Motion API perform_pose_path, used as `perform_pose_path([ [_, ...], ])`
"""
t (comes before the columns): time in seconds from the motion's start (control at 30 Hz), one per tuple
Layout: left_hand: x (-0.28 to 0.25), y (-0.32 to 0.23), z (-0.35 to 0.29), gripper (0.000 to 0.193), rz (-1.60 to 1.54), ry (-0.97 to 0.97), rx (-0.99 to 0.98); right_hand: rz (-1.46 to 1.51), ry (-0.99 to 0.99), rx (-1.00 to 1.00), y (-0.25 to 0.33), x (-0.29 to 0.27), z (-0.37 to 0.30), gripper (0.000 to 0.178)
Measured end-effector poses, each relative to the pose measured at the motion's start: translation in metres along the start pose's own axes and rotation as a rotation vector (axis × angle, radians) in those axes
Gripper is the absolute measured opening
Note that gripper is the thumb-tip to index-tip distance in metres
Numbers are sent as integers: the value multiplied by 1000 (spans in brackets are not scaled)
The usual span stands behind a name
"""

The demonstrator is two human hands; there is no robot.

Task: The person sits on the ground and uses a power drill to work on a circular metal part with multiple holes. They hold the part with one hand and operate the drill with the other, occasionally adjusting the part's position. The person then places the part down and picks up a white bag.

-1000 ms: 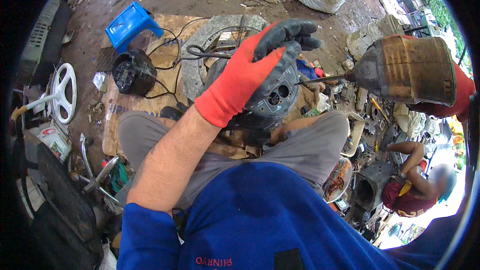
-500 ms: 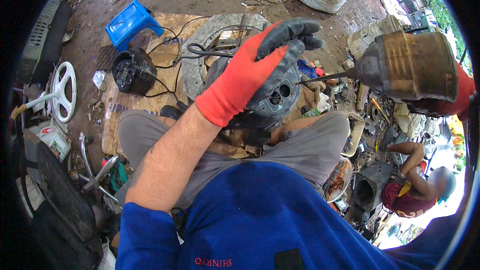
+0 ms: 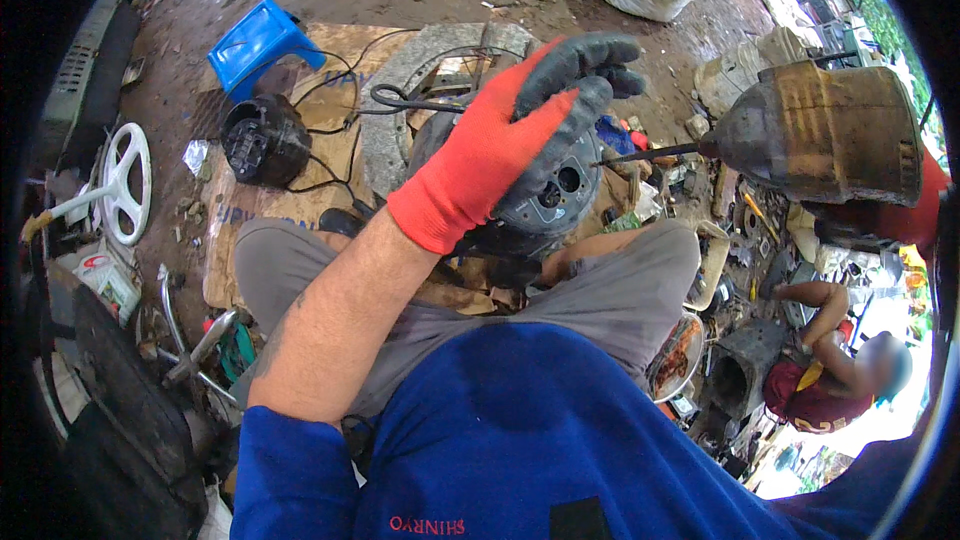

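A round black motor-like housing (image 3: 525, 218) with holes in its end plate sits between my knees. My left hand (image 3: 535, 110), in a red glove with black-coated fingers, rests across its upper side. The fingers stretch past the housing, open rather than wrapped round it. At the right, a dirty brown-and-black power drill (image 3: 835, 130) points left. Its long bit (image 3: 655, 153) reaches the edge of the end plate; I cannot tell whether the tip is in a hole. My right hand (image 3: 930, 200), also red-gloved, is on the drill's grip and mostly hidden behind the tool.
Beneath the work lie a wooden board (image 3: 235, 260) and a grey ring-shaped piece (image 3: 385, 145). A corded black unit (image 3: 265, 140) and a blue stool (image 3: 262, 45) are left. Scrap (image 3: 740, 230) crowds the right, where another person (image 3: 825, 380) sits. A white wheel (image 3: 128, 183) stands far left.
The drill body has tilted slightly, its rear end a little lower, while the bit stays at the end plate. My left hand keeps its place on the housing.
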State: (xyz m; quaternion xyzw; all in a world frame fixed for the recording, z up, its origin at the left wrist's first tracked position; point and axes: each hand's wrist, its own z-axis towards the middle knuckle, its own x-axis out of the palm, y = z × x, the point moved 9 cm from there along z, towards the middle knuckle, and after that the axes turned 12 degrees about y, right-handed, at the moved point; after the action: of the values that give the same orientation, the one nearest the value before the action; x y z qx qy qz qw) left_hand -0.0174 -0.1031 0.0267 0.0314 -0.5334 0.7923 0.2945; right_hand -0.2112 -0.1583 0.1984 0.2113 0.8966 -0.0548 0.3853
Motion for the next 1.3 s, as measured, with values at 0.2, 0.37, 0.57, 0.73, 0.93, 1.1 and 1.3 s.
perform_pose_path([
  [0.2,2,-4,1,46,5,-31,-11,320,38,235,-4,6,1,38],
  [0.37,-10,-7,-2,46,-36,-112,47,469,103,357,-3,20,10,37],
  [0.57,-5,6,4,47,-12,-34,45,627,185,546,-2,25,-4,38],
  [0.73,-15,6,-1,48,39,-63,20,654,173,507,-12,24,-2,43],
  [0.93,-15,4,-1,48,25,-42,38,605,149,449,-21,18,0,46],
  [1.1,-16,3,1,44,62,-88,71,570,127,417,-27,15,-4,48],
  [1.3,-15,3,0,47,81,-39,14,540,99,384,-30,13,-5,50],
])
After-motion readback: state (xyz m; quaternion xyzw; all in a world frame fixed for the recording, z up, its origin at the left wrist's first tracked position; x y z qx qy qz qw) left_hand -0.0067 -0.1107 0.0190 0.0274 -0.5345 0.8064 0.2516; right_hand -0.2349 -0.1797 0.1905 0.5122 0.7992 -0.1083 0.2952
